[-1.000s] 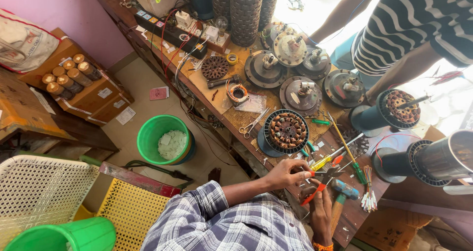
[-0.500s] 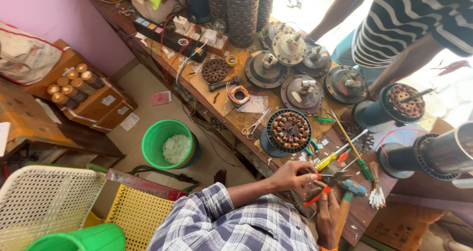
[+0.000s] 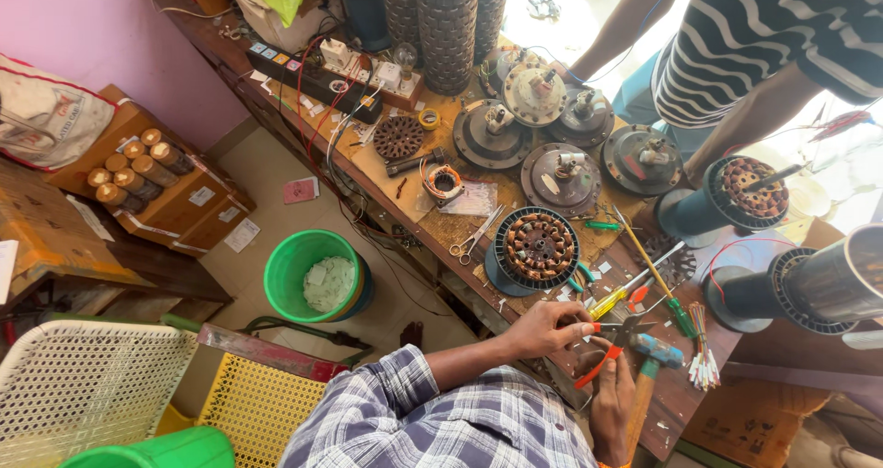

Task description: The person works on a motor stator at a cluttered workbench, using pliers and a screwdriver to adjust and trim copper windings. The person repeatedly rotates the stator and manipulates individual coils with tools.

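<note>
Cluttered wooden workbench (image 3: 405,178) along a pink wall (image 3: 110,36), strewn with round motor covers, scissors (image 3: 474,238), a tape roll (image 3: 429,118) and a wound stator (image 3: 537,246) on a blue base. Green bucket (image 3: 313,275) on the tiled floor below, yellow crate (image 3: 258,404) beside it. Left hand (image 3: 549,327) pinched shut on something small, too tiny to identify. Right hand (image 3: 612,390) closed around red-handled pliers (image 3: 602,356) at the bench's near edge, beside a hammer (image 3: 648,376).
</note>
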Motion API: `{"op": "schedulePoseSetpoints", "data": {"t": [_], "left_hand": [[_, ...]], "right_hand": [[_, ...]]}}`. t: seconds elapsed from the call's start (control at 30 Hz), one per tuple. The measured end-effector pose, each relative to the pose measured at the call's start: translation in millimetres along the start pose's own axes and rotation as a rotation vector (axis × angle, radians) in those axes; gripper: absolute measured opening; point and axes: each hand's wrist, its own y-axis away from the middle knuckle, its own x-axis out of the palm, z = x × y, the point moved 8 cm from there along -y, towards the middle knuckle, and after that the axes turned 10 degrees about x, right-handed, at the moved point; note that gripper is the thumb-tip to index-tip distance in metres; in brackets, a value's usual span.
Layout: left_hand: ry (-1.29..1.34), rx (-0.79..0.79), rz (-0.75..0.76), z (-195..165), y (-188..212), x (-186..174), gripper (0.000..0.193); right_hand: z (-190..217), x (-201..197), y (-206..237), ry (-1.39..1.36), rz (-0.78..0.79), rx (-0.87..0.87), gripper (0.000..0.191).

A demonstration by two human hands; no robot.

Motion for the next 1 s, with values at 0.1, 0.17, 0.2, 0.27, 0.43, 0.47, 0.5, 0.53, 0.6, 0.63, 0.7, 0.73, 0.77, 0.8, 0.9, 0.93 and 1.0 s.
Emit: {"op": "schedulePoseSetpoints", "data": {"t": [0.1,0.17,0.2,0.27,0.43,0.47,0.5,0.53,0.6,0.63,0.7,0.73,0.77,0.8,0.9,0.93,1.0], "left_hand": [[-0.035,0.017,-0.01,2,-1,-1,0.03],[-0.045,0.025,-0.023,4,-2,-2,0.03],[-0.056,0.019,-0.032,5,-1,-3,0.03],[-0.079,0.005,-0.05,7,0,-5,0.031],[-0.07,0.031,-0.099,6,4,-11,0.028],[-0.079,0.036,-0.098,5,5,-13,0.027],[-0.118,0.019,-0.089,5,6,-16,0.027],[-0.156,0.004,-0.079,4,7,-17,0.028],[-0.195,-0.021,-0.068,2,9,-19,0.031],[-0.199,-0.03,-0.068,0,10,-20,0.032],[-0.326,0.055,-0.084,-12,10,-23,0.032],[-0.447,0.15,-0.1,-23,10,-24,0.03],[-0.565,0.247,-0.113,-33,11,-24,0.029],[-0.592,0.265,-0.143,-37,12,-27,0.028],[-0.576,0.305,-0.214,-41,15,-46,0.024],[-0.519,0.317,-0.245,-41,17,-57,0.023],[-0.572,0.337,-0.302,-44,18,-79,0.015]], "right_hand": [[0,1,-3,-0.021,0.0,0.019,0.042],[2,1,-5,-0.014,0.006,0.023,0.041],[3,2,-6,-0.011,0.01,0.024,0.041],[4,3,-8,0.006,0.009,0.03,0.041],[12,3,-6,0.071,-0.031,-0.026,0.037],[18,-1,-5,0.112,-0.075,-0.071,0.038],[23,-5,-4,0.153,-0.119,-0.121,0.039],[21,-7,-6,0.109,-0.103,-0.081,0.039],[20,-15,-13,0.025,-0.079,-0.005,0.04],[22,-18,-16,0.042,-0.067,-0.008,0.039],[26,-21,-23,0.072,-0.05,-0.015,0.038],[27,-21,-25,0.119,-0.036,-0.021,0.038],[28,-21,-27,0.166,-0.025,-0.027,0.037],[28,-21,-27,0.214,-0.021,-0.028,0.037],[22,-20,-23,0.161,0.06,0.021,0.036],[22,-23,-17,0.196,0.052,0.017,0.034],[28,-25,-9,0.295,0.035,-0.075,0.032]]}}
